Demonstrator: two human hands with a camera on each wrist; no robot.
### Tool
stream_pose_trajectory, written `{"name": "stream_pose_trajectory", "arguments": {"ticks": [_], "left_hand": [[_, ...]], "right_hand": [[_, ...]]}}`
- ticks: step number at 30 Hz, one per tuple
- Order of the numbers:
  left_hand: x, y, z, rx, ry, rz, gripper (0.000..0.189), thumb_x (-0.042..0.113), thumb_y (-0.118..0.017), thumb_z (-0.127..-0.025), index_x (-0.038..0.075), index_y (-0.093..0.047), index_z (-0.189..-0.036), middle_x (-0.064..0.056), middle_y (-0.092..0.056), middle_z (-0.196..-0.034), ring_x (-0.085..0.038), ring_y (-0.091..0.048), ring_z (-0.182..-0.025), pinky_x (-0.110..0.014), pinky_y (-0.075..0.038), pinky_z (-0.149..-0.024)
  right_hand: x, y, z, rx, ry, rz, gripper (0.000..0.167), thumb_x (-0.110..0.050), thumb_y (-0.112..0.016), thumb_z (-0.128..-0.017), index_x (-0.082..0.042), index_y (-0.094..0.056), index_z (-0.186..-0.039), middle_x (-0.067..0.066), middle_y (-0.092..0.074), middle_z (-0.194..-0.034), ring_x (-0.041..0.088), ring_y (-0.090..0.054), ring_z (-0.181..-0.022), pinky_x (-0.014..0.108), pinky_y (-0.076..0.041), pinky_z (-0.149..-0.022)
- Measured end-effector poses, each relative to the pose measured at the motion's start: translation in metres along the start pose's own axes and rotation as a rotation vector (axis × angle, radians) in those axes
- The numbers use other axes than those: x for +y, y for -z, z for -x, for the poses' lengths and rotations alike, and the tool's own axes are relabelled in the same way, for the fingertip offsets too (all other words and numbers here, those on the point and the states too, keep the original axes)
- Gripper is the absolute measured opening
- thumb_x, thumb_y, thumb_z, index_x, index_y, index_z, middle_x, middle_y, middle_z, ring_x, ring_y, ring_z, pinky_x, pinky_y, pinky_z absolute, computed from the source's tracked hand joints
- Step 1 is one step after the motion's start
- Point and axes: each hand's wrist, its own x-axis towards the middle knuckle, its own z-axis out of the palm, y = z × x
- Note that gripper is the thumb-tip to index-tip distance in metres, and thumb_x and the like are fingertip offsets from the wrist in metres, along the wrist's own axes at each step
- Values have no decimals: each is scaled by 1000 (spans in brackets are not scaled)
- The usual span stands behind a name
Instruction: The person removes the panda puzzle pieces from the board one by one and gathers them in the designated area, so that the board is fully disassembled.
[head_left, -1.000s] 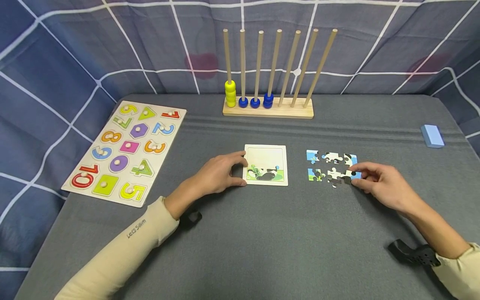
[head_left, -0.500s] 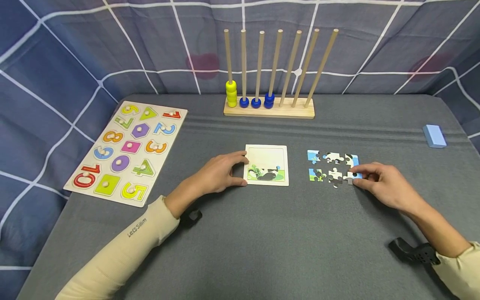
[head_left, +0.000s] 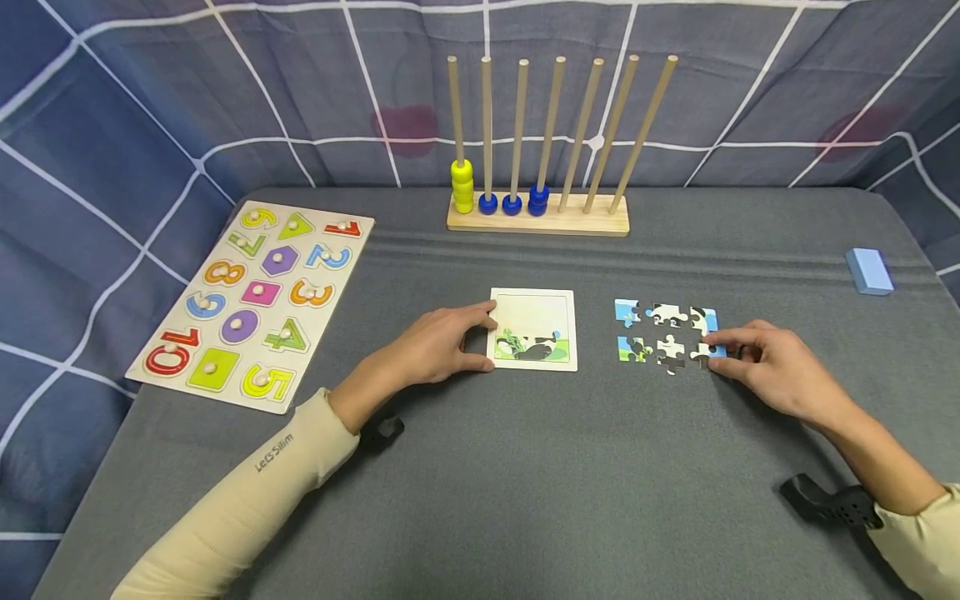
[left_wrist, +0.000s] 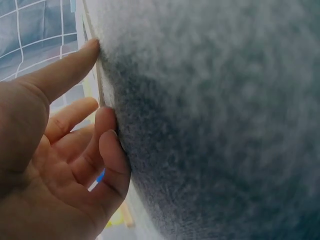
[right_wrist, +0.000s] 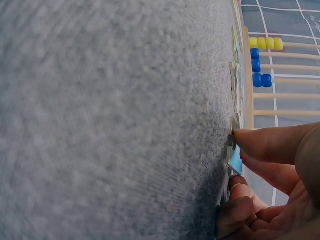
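1. From my remote seat I saw the cloth point(head_left: 300, 75), dark blue-grey with white grid lines, rising behind the table point(head_left: 525, 467).
2. The table was grey and carried everything else I could see lying there.
3. The number board point(head_left: 313, 321) lay slantwise on the left, its coloured digits and shapes in place.
4. The abacus point(head_left: 585, 220) stood at the back near the cloth, with yellow beads point(head_left: 462, 187) on its leftmost rod and blue beads point(head_left: 537, 201) on the next three.
5. The left hand point(head_left: 442, 346) was unclenched, thumb and forefinger spread, their tips touching the left edge of the tray point(head_left: 534, 315).
6. The right hand point(head_left: 776, 371) was grasping the corner piece point(head_left: 711, 351) between thumb and forefinger; I could not tell whether it touched the table.
7. The tray lay flat between the number board and the pieces point(head_left: 670, 353), a black, white and green picture across its near part.
8. The block point(head_left: 870, 272), light blue, lay far right, well apart from the right hand.
9. The pieces formed two rows of three, the corner piece ending the nearer row.
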Motion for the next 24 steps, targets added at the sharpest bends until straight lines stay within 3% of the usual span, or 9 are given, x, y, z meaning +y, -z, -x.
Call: {"name": "stream_pose_trajectory", "arguments": {"ticks": [24], "left_hand": [[-1,0,-1,-10,9,10,53,30,-79,-86,7,-62,-131,-6,-40,-154,-27,-43,-136,-44,-35,-109]], "right_hand": [[-3,-1,1,-9,-30,-20,24,-9,-75,-88,-1,-71,-110,9,-56,-91,10,-43,-69,26,-32,-57]]}}
